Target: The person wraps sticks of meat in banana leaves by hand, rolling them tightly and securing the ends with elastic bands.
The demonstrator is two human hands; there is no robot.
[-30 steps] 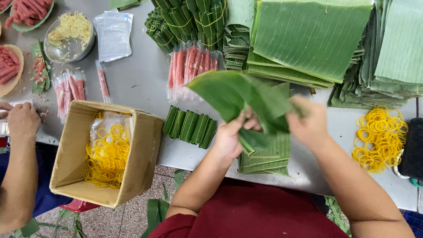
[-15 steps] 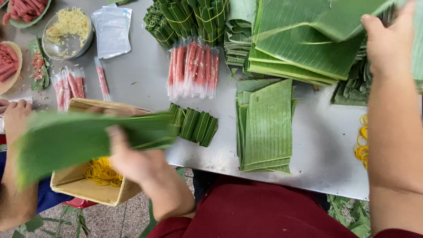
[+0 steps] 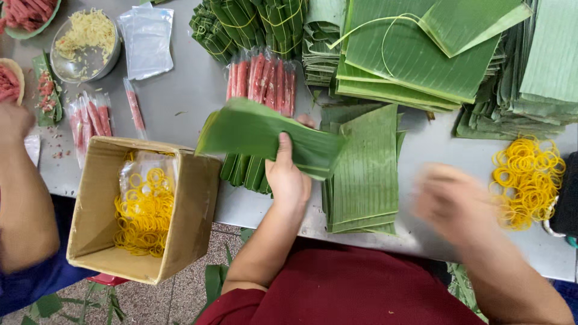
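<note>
Bare counter (image 3: 433, 150) lies open right of centre, hemmed by leaf stacks (image 3: 409, 54) above, yellow rubber bands (image 3: 527, 177) rightward, cardboard box (image 3: 144, 207) lower left.

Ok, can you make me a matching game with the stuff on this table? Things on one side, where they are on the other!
Things:
1. Folded banana leaf
2. Bag of yellow rubber bands
3. Shredded yellow filling
4. Loose yellow rubber bands

Places:
A. In the round metal bowl
B. On the bare table at the right
C. In the left hand
D. Inside the cardboard box

Right pairs: 1-C, 2-D, 3-A, 4-B
</note>
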